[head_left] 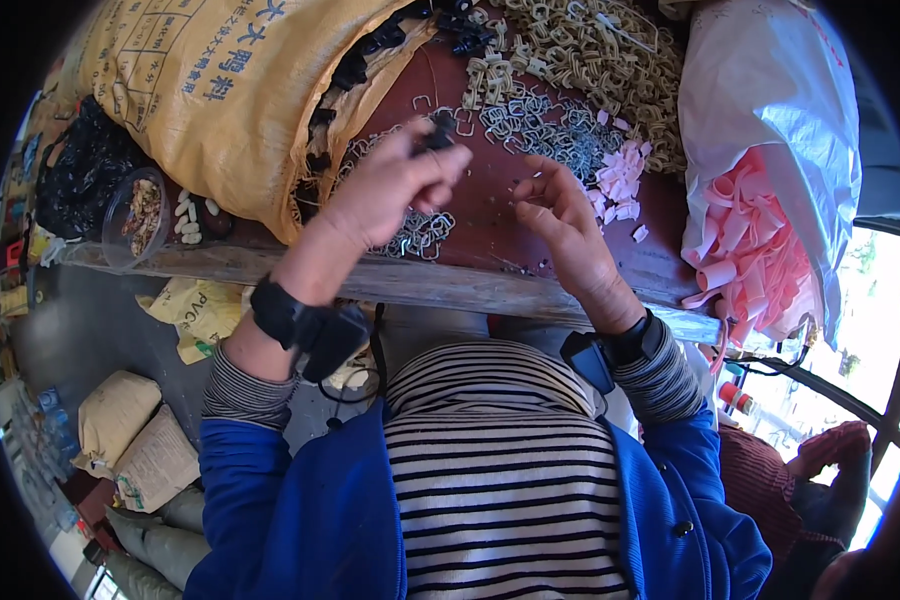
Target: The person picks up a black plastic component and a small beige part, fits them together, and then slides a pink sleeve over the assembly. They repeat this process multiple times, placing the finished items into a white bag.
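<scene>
**Two Hands at Work Above a Crowded Red Table**

A person's left hand (400, 182) curls its fingers on a small black plastic part (440, 130) above the middle of a smooth, dark red tabletop (488, 228); the right hand (568, 218), apart from it, is half-curled, and whether it grips anything cannot be told. A weathered wooden beam (420, 285) forms the tabletop's near edge; bare surface shows at the tabletop's centre, between the hands, and toward its right, short of a white woven sack (760, 80) spilling pink plastic strips (760, 250); a yellow woven sack (220, 130) closes off the tabletop's left; silver metal clips (540, 130) and cream plastic clips (610, 50) crowd its far side. The black part is blurred; the left hand partly covers some silver clips; the yellow sack's contents are mostly hidden; the cream heap is cut off at the top.
</scene>
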Demonstrator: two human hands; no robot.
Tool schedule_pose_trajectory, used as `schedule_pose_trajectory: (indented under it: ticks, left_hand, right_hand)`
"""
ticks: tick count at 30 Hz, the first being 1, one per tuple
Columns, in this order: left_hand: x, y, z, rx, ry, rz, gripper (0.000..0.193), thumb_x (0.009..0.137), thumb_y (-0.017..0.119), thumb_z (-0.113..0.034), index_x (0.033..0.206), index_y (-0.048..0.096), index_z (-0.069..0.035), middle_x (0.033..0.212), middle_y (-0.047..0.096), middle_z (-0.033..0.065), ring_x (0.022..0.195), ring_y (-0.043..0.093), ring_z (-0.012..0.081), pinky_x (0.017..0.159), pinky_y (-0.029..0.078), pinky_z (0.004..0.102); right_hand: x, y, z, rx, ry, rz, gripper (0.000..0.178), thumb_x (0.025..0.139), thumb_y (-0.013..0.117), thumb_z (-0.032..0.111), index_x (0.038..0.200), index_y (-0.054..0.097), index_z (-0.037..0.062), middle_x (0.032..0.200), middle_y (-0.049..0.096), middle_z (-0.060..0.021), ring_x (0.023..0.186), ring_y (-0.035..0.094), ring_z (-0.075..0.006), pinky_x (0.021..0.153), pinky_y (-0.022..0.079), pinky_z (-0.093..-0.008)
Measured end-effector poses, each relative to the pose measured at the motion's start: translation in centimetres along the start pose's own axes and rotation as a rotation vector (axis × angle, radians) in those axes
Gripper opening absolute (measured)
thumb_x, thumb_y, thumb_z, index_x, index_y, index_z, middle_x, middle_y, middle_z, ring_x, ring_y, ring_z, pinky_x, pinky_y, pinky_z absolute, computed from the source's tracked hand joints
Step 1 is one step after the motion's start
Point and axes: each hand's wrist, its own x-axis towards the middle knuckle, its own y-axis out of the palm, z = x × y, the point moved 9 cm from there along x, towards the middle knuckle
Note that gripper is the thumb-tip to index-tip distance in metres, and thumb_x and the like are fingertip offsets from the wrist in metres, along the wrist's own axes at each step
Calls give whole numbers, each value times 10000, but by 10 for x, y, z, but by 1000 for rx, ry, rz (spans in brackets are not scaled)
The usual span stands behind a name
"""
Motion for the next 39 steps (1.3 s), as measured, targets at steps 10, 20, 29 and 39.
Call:
schedule_pose_trajectory:
  ticks: [10, 20, 29, 39]
  left_hand:
    - [-34, 63, 47, -699, -337, 138, 185, 838, 484, -190, 954, 508, -49, 851, 560, 58, 697, 568, 143, 593, 469, 218]
    - [-39, 69, 51, -580, -328, 193, 260, 848, 470, -229, 984, 528, -16, 882, 561, 59, 765, 569, 141, 684, 488, 255]
    - [-39, 73, 54, -582, -329, 228, 260, 852, 462, -227, 984, 529, -15, 887, 562, 74, 788, 562, 145, 702, 484, 255]
    - [-38, 51, 60, -902, -328, 263, 222, 851, 456, -196, 971, 532, -26, 896, 572, 130, 790, 577, 190, 689, 496, 254]
  right_hand:
    - [-19, 8, 14, 38, -61, 33, 537, 725, 514, 17, 1211, 286, 37, 995, 419, -49, 919, 420, -113, 788, 371, -243]
    - [-15, 17, 10, -213, -151, 1, 566, 704, 481, -38, 1221, 279, 75, 1057, 393, -72, 920, 427, -128, 788, 372, -243]
    - [-11, 26, 6, -236, -141, 31, 553, 691, 470, -48, 1205, 292, 54, 1037, 417, -79, 878, 441, -120, 747, 385, -232]
    - [59, 8, 31, -1067, -473, -23, 238, 732, 497, 80, 965, 471, 44, 834, 520, -63, 746, 535, -194, 637, 445, -295]
